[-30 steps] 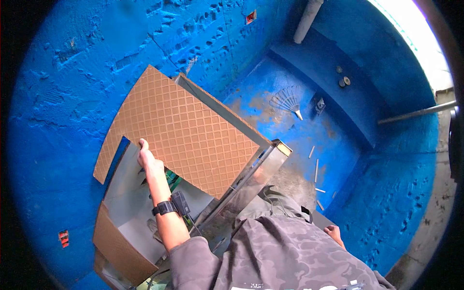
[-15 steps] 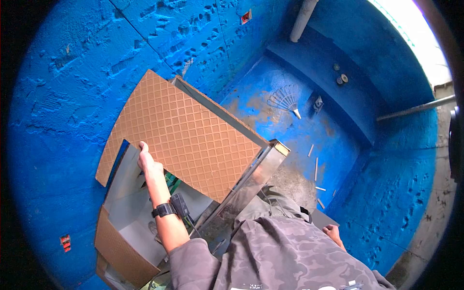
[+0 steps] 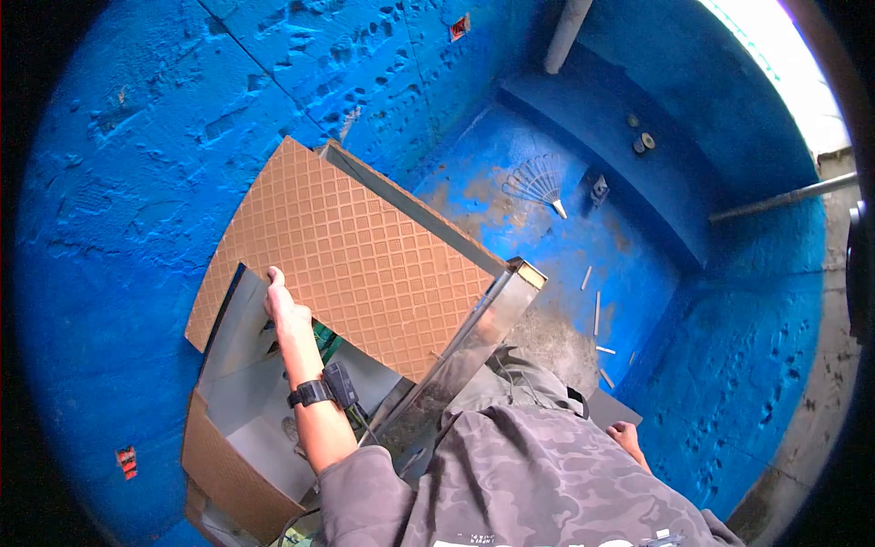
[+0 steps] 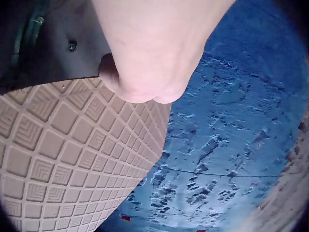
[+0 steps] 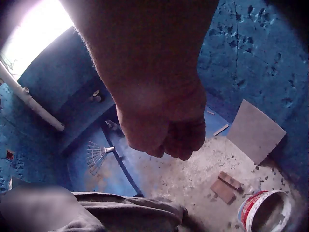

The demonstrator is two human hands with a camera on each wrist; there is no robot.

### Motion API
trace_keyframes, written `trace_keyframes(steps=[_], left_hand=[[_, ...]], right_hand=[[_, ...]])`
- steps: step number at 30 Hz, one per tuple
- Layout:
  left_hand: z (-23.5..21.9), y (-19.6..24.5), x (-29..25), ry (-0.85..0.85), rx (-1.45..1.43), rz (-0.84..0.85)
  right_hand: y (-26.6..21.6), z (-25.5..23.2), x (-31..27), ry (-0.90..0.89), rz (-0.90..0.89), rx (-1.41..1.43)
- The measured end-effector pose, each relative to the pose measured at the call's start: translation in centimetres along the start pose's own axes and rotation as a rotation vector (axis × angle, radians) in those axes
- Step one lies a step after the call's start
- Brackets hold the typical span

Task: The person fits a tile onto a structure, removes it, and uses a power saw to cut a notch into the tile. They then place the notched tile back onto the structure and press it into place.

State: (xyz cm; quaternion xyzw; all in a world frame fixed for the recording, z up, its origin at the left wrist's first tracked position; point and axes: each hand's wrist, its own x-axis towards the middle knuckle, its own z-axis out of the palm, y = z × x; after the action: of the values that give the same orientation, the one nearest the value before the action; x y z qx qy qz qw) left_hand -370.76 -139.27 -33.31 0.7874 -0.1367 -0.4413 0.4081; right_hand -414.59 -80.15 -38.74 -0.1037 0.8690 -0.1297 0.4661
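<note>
Left hand (image 3: 281,310) gripping lower edge of tile (image 3: 351,255), frame centre-left; fingertips hidden behind it. Tile square, tan, grid-embossed back, leaning over grey tiles (image 3: 241,365). Right hand (image 5: 166,128) hanging curled, holding nothing; fingers partly hidden. Wall (image 3: 137,137) rough, blue.

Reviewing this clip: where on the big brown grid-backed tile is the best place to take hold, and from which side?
Probably the tile's bare lower-left edge, from the person's side, where the left hand already grips it. The tile is broad, thin and tilted, so only its edges give fingers purchase. A second grip on the opposite edge would likely steady it.
</note>
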Motion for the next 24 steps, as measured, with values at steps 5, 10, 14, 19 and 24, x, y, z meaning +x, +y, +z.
trace_keyframes(steps=[5, 10, 14, 19, 24], left_hand=[[-0.4, -1.7, 2.5, -0.031, 0.017, -0.011], [-1.5, -3.4, 3.5, -0.097, -0.036, 0.038], [-0.6, -2.9, 4.3, -0.068, 0.014, -0.045], [-0.2, -3.8, 6.8, -0.109, -0.060, -0.147], [0.3, -4.8, 8.1, -0.120, -0.037, -0.126]], right_hand=[[0.1, 0.5, 0.0, 0.009, 0.004, -0.001], [0.1, 0.5, -0.2, 0.011, -0.005, -0.035], [-0.4, 0.5, -0.4, 0.025, -0.005, -0.040], [-0.5, 0.5, -0.5, 0.014, -0.008, -0.031], [-0.8, 0.7, -0.8, 0.027, -0.002, -0.018]])
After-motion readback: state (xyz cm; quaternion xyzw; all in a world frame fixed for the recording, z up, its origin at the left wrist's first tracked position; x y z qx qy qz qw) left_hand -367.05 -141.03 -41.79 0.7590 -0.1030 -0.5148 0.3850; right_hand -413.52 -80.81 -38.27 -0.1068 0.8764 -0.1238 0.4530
